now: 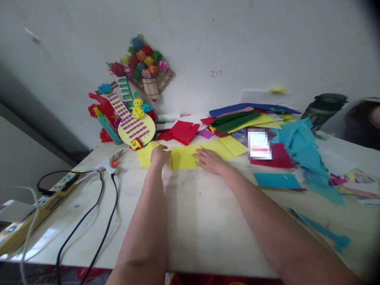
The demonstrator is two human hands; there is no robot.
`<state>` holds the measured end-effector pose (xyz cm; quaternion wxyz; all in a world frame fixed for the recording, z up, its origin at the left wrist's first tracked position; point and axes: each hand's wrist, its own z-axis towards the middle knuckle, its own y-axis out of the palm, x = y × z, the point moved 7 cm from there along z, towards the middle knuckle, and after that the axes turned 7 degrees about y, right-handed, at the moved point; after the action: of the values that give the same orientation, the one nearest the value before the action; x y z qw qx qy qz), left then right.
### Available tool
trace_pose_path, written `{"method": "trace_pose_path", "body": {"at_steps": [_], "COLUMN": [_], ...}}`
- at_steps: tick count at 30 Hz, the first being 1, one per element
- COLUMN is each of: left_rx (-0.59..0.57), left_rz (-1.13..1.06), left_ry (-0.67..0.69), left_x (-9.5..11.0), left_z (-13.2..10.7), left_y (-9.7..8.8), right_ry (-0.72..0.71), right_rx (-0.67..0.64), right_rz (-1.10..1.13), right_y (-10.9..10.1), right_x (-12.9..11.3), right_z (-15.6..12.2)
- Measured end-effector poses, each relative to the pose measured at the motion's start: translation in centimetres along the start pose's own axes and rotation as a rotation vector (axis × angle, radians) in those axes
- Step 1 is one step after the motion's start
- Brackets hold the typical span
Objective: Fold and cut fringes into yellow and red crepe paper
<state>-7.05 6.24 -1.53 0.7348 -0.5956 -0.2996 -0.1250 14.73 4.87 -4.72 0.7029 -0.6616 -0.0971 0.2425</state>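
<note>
Lying flat at the far middle of the desk (192,225), the yellow sheet (184,157) is pinned by both hands. The left hand (159,155) is curled, gripping it. The right hand (209,160) is spread flat on it, seemingly to steady it. A glue gun (111,161) lies to the left.

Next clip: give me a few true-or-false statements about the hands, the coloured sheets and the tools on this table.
1. The left hand and the right hand both rest on the flat yellow sheet. True.
2. The white glue gun lies right of the right hand. False: it lies left of the left hand, near the yellow power strip.
3. The right hand has a grip on scissors. False: it lies flat, palm down on the sheet, holding nothing.
4. A flat teal sheet lies on the pale table, right of the right forearm. True.
5. The yellow guitar-shaped paper craft stands by the white wall beyond the left hand. True.
</note>
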Motion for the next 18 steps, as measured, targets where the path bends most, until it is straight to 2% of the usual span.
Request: {"method": "trace_pose_path", "body": {"at_steps": [3,10,18], "left_rx": [0.033,-0.174,-0.186], "left_rz": [0.07,0.296,0.326], "left_ry": [-0.046,-0.066,-0.045], "left_x": [-0.2,0.3,0.8], "left_z": [-0.2,-0.7,-1.0], "left_y": [-0.8,0.2,0.9], "right_ry": [-0.001,-0.006,-0.005], "right_rx": [-0.005,0.022,0.043], "right_rz": [-0.009,-0.015,-0.01], "right_y": [0.1,0.2,-0.6], "right_x": [0.0,0.1,0.2], "right_z": [0.0,0.0,-0.1]}}
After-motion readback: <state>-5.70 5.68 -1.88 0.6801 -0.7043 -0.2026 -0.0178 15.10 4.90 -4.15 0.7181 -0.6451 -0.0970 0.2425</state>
